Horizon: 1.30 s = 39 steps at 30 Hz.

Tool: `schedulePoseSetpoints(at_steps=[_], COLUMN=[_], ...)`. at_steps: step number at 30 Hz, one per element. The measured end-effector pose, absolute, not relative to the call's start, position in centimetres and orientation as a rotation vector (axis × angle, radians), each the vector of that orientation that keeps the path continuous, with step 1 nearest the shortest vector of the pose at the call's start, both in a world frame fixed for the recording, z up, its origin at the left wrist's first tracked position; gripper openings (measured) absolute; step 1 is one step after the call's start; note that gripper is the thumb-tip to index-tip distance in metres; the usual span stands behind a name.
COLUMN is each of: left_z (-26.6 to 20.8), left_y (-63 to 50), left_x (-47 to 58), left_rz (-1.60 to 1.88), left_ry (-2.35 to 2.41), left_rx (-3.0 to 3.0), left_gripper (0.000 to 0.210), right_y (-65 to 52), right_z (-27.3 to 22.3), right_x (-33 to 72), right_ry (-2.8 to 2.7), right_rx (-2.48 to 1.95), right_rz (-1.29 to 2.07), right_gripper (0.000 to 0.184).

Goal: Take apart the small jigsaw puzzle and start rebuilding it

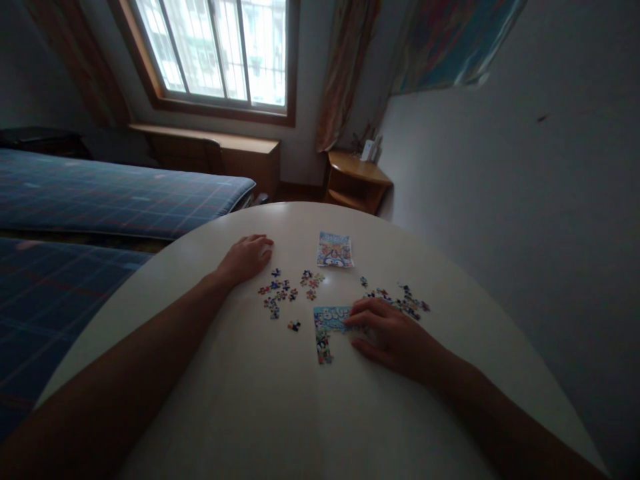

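Note:
My left hand [249, 257] rests on the table's left side, fingers loosely apart and holding nothing. Beside it lie several loose jigsaw pieces [285, 291]. A partly joined jigsaw puzzle [323, 327] forms a corner, with a blue lettered top strip and a short left column. Over the right part of that strip lies my right hand [383, 330], fingertips touching it and thumb apart; its palm side and anything beneath are hidden. More jigsaw pieces [413, 303] are scattered just beyond the right hand. A small printed picture sheet [335, 250] lies behind the puzzle.
The round white table [260, 413] has its curved far edge before a bed with a plaid mattress [150, 197]. A wooden corner shelf [357, 167] stands past the table. A white wall [500, 200] runs along the right, and a barred window [220, 53] is at the back.

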<state>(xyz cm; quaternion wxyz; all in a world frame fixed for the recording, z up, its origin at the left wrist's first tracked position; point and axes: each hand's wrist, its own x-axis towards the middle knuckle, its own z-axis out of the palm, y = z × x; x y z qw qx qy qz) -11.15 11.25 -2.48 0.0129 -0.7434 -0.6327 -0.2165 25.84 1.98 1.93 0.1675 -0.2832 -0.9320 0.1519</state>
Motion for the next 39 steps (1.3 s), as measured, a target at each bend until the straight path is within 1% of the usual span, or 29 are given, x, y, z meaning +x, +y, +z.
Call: schedulePoseSetpoints(at_steps=[3, 9, 12, 16, 23, 28, 35, 39], left_z=[-2.5, -2.3, -2.2, -2.1, -1.2, -0.4, 0.9, 2.8], left_y=[11.3, 11.2, 11.1, 11.1, 10.6, 10.1, 9.4, 8.5], left_x=[-11.2, -11.0, -10.9, -10.9, -10.2, -9.3, -7.7, -6.9], left_rz=[-0.679, -0.667, -0.666, -0.678, -0.726, -0.783, -0.811, -0.661], left_ry=[-1.975, -1.986, -1.991, -1.989, -1.985, -2.008, -1.908, -1.853], left_rx=[-2.315, -2.314, -2.314, -2.311, -2.284, -2.24, -2.633, -2.914], left_gripper=[0.038, 0.038, 0.04, 0.039, 0.032, 0.031, 0.03, 0.027], right_y=[1.9, 2.1, 2.4, 2.6, 2.7, 2.8, 3.0, 3.1], right_z=[1.9, 1.5, 1.1, 0.8, 0.7, 0.7, 0.8, 0.4], right_x=[25.8, 26.2, 26.5, 26.7, 26.9, 27.0, 27.1, 27.2], right_ry=[-2.646, -2.638, -2.627, -2.631, -2.628, -2.624, -2.632, -2.614], right_rx=[-0.841, -1.013, -1.124, -1.143, -1.198, -1.159, -1.191, -1.182], right_rz=[0.403, 0.389, 0.349, 0.31, 0.254, 0.252, 0.276, 0.285], right_gripper=[0.032, 0.058, 0.064, 0.067, 0.071, 0.07, 0.07, 0.069])
